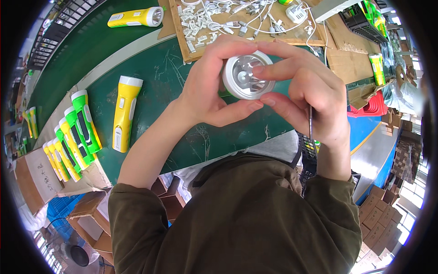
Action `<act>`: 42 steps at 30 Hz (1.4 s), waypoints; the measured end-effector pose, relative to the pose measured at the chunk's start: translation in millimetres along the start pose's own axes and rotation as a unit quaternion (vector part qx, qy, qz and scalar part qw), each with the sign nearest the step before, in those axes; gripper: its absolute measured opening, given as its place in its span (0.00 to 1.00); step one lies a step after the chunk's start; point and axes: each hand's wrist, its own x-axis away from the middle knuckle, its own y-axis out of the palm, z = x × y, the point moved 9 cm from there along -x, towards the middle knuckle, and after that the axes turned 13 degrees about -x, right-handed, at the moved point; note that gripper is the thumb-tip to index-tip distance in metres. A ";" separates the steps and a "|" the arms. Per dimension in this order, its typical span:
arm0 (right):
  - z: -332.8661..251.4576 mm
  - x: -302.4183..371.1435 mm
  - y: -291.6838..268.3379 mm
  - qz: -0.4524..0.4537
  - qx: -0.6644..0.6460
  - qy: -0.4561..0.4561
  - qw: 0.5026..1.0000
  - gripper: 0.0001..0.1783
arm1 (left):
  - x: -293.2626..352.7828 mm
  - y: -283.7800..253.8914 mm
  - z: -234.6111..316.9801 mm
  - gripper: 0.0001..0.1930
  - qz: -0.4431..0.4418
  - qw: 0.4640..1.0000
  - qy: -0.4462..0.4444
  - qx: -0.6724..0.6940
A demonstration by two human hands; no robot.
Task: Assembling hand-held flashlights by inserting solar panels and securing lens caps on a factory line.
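Note:
A round flashlight head (244,78) with a white rim, clear front and shiny reflector faces up above the bench. My left hand (207,82) is curled round its left side, thumb along the lower edge. From the other side my right hand (310,84) grips the rim with the thumb below, a fingertip resting over the clear front. A thin dark rod-like tool (310,124) also sits in my right hand, its ends partly hidden. Whether a body is attached under the flashlight head is hidden. Left of my forearm, a yellow flashlight (124,114) lies on the green bench.
Several yellow and green flashlights (73,134) lie in a row at the left edge. Another yellow flashlight (135,17) lies at the far left. A wooden tray (186,49) of white cables and connectors stands beyond my hands. Cardboard boxes (91,214) stand lower left.

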 end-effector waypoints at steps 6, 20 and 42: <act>2.7 1.3 -0.9 0.009 -0.001 0.002 1.000 0.26 | -0.9 -3.8 -4.1 0.37 0.014 1.000 0.012 -0.009; -3.3 -4.2 -4.1 -0.016 0.022 0.004 1.000 0.26 | 2.3 -2.1 -2.5 0.37 -0.003 1.000 0.026 0.001; 5.0 -5.5 -0.4 0.017 0.024 0.076 0.997 0.26 | 1.3 4.5 -2.4 0.42 0.008 0.999 -0.016 -0.044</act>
